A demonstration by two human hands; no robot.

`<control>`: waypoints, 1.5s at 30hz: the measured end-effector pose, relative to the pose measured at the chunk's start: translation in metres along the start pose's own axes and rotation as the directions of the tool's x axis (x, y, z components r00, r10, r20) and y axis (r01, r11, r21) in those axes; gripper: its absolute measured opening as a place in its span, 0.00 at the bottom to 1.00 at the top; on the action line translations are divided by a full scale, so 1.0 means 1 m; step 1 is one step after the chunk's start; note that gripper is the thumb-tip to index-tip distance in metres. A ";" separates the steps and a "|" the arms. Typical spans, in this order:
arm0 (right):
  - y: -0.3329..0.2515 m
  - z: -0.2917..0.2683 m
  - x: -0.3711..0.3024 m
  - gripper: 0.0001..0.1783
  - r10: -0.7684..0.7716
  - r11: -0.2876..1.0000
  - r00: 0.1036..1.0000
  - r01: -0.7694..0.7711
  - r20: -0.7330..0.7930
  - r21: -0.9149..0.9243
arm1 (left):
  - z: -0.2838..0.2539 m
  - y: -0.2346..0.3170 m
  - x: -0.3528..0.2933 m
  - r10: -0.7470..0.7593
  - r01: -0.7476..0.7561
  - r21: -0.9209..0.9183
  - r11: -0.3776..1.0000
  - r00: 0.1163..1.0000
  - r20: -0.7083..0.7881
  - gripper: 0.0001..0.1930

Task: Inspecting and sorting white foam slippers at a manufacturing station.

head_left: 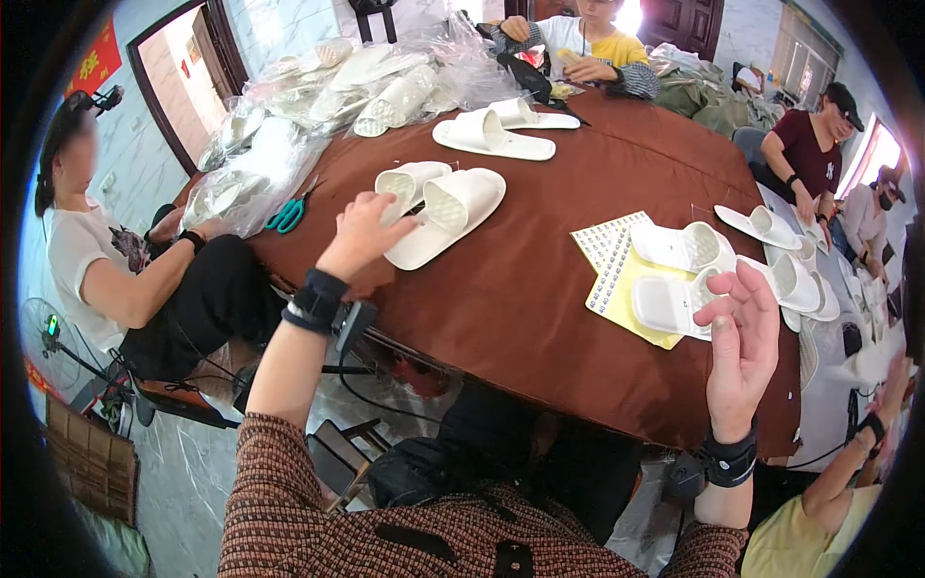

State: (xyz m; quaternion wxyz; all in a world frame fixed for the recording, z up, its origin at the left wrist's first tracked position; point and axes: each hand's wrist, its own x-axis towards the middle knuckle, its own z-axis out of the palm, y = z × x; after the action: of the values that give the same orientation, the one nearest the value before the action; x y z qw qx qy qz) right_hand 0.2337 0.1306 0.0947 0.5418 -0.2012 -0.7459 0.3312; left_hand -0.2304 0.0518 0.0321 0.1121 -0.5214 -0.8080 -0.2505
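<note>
Slippers (pixel 445 214) lie paired on the brown table (pixel 540 289); your left hand (pixel 361 234) rests on the near one, fingers loose. Your right hand (pixel 744 339) hangs open beside two slippers (pixel 674 275) on a yellow sheet (pixel 617 279). Scissors (pixel 286 216) left.

Bare forearms below pushed-up sleeves of a brown-and-rust woven knit top (pixel 289 511), dark patches on the chest. Black wrist strap (pixel 313 301) on the left arm, small dark box (pixel 355 323) clipped beside it with a thin black cable hanging down. Matching black strap (pixel 729 460) and box (pixel 686 476) on the right wrist.
</note>
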 end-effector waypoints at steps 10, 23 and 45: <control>0.003 0.003 -0.004 0.26 0.007 1.000 0.999 -0.006 0.034 -0.022 | 0.005 -0.020 0.042 -0.076 0.137 -0.064 0.988 0.817 0.572 0.55; 0.007 0.022 -0.008 0.21 0.057 0.996 0.970 -0.039 0.237 -0.081 | -0.010 0.117 -0.061 0.198 -0.254 0.064 0.965 0.868 0.455 0.38; 0.039 0.067 -0.012 0.06 -0.073 0.603 0.807 0.503 0.586 -0.619 | 0.005 0.130 -0.130 0.273 -0.251 -0.206 0.946 0.958 0.087 0.28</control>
State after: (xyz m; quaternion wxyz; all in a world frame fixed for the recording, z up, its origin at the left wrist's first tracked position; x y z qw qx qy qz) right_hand 0.1727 0.1310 0.0459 0.2422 -0.1839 -0.9506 -0.0626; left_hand -0.0574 -0.0053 0.0081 0.0469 -0.6461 -0.7085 -0.2800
